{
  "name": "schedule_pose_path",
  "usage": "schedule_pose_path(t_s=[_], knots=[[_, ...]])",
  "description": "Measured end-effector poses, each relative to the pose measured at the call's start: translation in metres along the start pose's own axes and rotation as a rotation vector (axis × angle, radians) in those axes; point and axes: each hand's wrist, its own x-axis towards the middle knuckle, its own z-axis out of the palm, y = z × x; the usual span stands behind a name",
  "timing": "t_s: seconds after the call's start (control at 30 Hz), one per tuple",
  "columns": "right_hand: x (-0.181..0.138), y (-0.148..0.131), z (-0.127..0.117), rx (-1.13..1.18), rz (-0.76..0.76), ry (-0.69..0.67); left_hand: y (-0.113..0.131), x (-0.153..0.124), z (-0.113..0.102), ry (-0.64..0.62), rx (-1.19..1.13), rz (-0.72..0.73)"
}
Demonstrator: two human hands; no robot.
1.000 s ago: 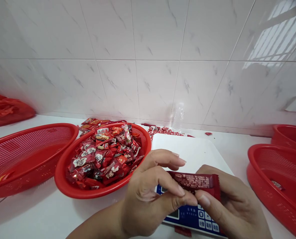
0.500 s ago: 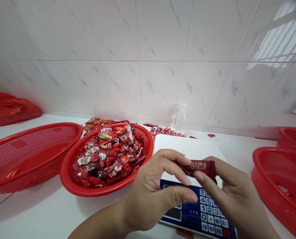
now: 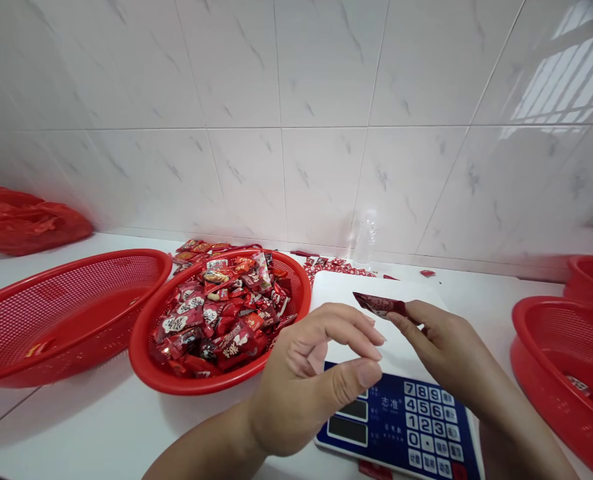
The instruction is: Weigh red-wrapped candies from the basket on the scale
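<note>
Right hand (image 3: 444, 343) pinched a dark red candy wrapper (image 3: 380, 305) above the white scale (image 3: 401, 407); left hand (image 3: 316, 373) hovered just beside it, fingers loosely curled, holding nothing, near the red basket (image 3: 176, 373) of candies

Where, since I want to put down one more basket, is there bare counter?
Bare: the counter in front of the left basket and full basket; the strip between scale and right basket. Crowded: loose wrappers by the wall; the right hand holds a candy over the scale.
</note>
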Motion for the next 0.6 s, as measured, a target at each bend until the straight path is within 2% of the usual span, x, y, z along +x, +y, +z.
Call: schedule_pose_path(t_s=[0.17, 0.27, 0.5, 0.6], knots=[[0.007, 0.001, 0.008, -0.012, 0.021, -0.044, -0.003, -0.001, 0.001, -0.024, -0.12, -0.082], [0.009, 0.001, 0.013, 0.005, 0.025, -0.059, -0.003, -0.001, 0.001, -0.038, -0.265, -0.197], [0.012, 0.002, 0.022, -0.024, 0.022, -0.102, 0.001, 0.006, -0.003, -0.092, -0.919, -0.451], [0.012, 0.005, 0.026, -0.073, 0.027, -0.125, 0.003, 0.008, -0.007, -0.086, -1.088, -0.509]])
